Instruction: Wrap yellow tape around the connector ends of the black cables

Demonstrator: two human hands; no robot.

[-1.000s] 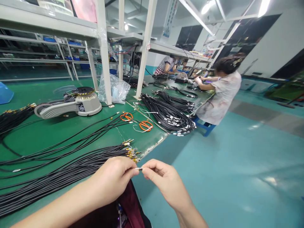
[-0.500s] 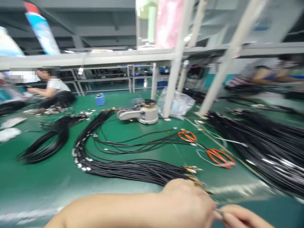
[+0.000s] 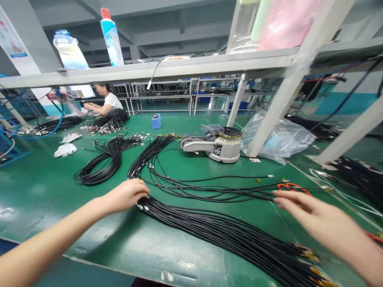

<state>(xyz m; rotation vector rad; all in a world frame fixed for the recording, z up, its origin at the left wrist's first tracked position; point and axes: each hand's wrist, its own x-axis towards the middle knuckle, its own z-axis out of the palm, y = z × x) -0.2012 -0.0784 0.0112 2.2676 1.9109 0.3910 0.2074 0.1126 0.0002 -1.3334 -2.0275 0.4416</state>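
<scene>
My left hand [image 3: 129, 194] is closed at the bend of a thick bundle of black cables [image 3: 209, 227]. Its fingertips curl down onto the cables beside small white labels; the exact grip is partly hidden. My right hand [image 3: 314, 217] hovers over the table on the right, fingers stretched out, with a gap between thumb and fingers. Those fingertips are close to the ends of a few loose black cables [image 3: 209, 178] and to a coiled orange cable [image 3: 295, 187]. Gold-coloured connectors [image 3: 311, 255] tip the bundle at lower right.
A round grey tape dispenser [image 3: 224, 149] stands mid-table, near a shelf post [image 3: 278, 99] and a clear plastic bag [image 3: 281, 137]. Leftward lie another cable coil [image 3: 100, 169], white gloves [image 3: 66, 150] and a blue box [image 3: 156, 121]. A co-worker [image 3: 110, 101] sits at far left.
My hands, together at the lower right before, are now apart. The left has moved left to the bundle's bend; the right has come up near the loose cable ends. The view has turned left.
</scene>
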